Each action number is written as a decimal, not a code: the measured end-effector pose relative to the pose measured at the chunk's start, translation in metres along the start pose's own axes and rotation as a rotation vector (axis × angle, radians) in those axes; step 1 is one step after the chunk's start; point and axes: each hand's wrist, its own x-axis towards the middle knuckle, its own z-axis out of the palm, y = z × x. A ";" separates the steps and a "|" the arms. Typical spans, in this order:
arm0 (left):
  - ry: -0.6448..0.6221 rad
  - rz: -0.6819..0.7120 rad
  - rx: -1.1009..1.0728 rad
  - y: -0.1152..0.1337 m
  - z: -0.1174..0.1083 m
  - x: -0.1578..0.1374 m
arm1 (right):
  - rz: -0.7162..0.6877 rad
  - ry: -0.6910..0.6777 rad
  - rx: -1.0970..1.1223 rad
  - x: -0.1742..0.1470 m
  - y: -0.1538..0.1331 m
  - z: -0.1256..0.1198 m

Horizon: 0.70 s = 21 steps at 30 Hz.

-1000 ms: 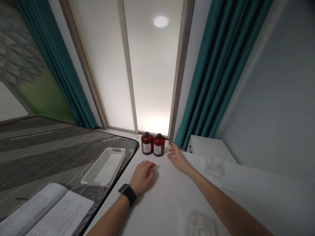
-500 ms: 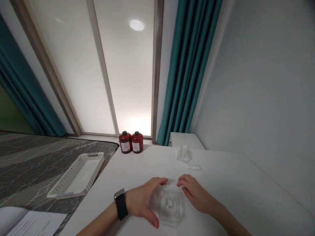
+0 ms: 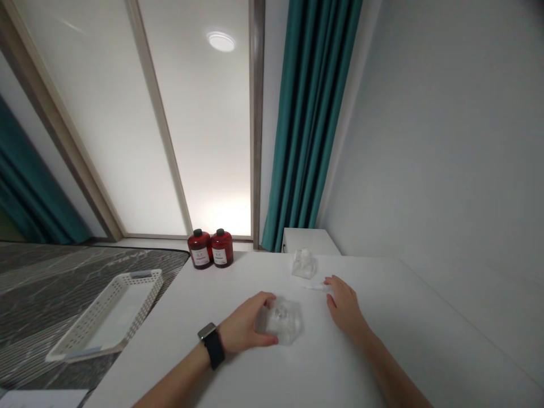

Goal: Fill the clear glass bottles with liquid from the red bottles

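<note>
My left hand (image 3: 249, 324) is curled around the left side of a clear square container (image 3: 287, 323), thumb at the near edge and fingers at the far edge. The container seems to have a round raised part on top; its details are blurred. My right hand (image 3: 345, 306) reaches to the right end of a thin whitish, see-through piece (image 3: 314, 287) lying on the table. Its thumb and fingers are apart, with nothing visibly gripped. Behind that piece sits a second clear container (image 3: 304, 264), blocky and narrower at the top.
Two red bottles (image 3: 210, 249) with black caps and white labels stand at the white table's (image 3: 238, 379) far left corner. Left of the table is a white perforated basket (image 3: 106, 317). Paper (image 3: 42, 398) shows at lower left, a white cabinet (image 3: 310, 241) beyond the far edge.
My left hand has closed around the clear square container, which is now farther from me. My right hand has moved away from it, forward to the thin piece. The view has shifted right.
</note>
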 end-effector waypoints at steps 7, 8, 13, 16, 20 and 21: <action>0.128 0.017 0.023 -0.012 0.009 -0.011 | 0.061 -0.039 0.018 -0.003 -0.006 0.008; 0.135 0.017 0.028 -0.013 0.008 -0.012 | 0.066 -0.040 0.035 -0.002 -0.009 0.007; 0.181 0.038 0.079 -0.017 0.002 -0.013 | 0.074 -0.030 0.179 0.001 -0.036 -0.011; 0.232 0.031 0.106 -0.019 0.001 -0.013 | 0.026 -0.030 0.258 0.002 -0.066 -0.036; 0.295 0.043 0.129 -0.016 0.001 -0.014 | -0.164 -0.108 0.325 0.003 -0.109 -0.064; 0.300 0.056 0.138 -0.015 0.000 -0.015 | -0.197 -0.126 0.324 0.004 -0.116 -0.068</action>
